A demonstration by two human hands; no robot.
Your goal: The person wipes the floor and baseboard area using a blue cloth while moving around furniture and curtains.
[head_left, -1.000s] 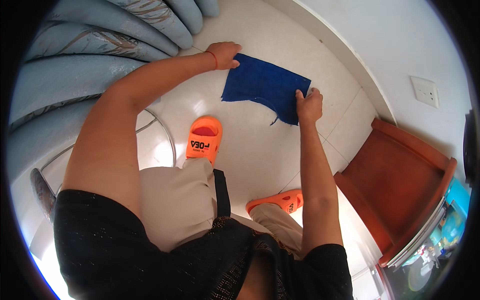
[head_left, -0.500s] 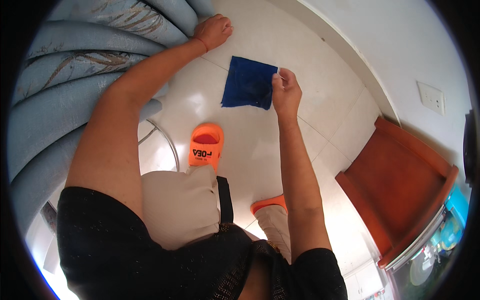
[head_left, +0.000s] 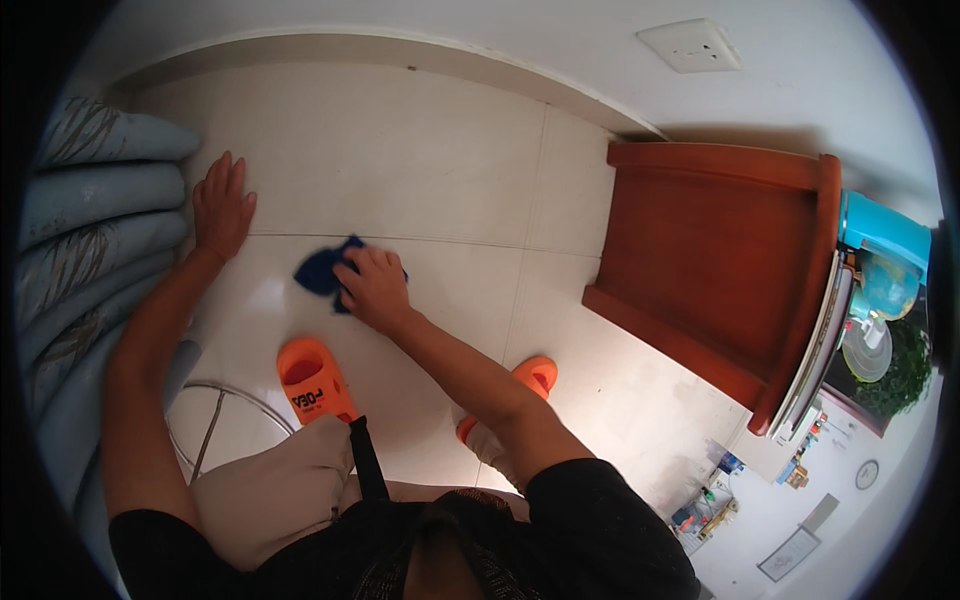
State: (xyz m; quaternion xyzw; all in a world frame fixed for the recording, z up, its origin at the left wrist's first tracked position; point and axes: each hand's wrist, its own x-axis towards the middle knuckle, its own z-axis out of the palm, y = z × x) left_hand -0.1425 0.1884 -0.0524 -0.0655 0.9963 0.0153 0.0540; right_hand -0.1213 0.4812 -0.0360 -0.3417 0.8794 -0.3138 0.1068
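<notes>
Right hand [head_left: 375, 288]: curled over the cloth [head_left: 318, 272], fingers bent and bunching it; the exact pinch is hidden, since some fingertips are lost in the folds and blurred.
Left hand [head_left: 222, 205]: bare, palm down, fingers spread; it seems to lean on the floor [head_left: 400, 150] just beside the sofa [head_left: 110, 190].
Cloth: dark blue, crumpled, on the pale floor under the right hand, with one lobe sticking out toward the left hand and a small corner showing past the knuckles; its upper edge lies at a tile seam.
Feet: two orange slippers, the left slipper [head_left: 312, 375] near the cloth but apart from it, the right slipper [head_left: 540, 373] farther off, close to the right forearm.
Metal ring [head_left: 245, 393]: beside the left slipper, partly behind the leg.
Right side: a red-brown cabinet [head_left: 715, 270] stands against the wall, well apart from the cloth, with a socket [head_left: 692, 46] above.
Progress: the cloth is down and in hand, so handling looks to be under way; it is neither spread flat nor let go. Nothing on the tiles marks a finished part from an unfinished one, so how much is left cannot be told.
</notes>
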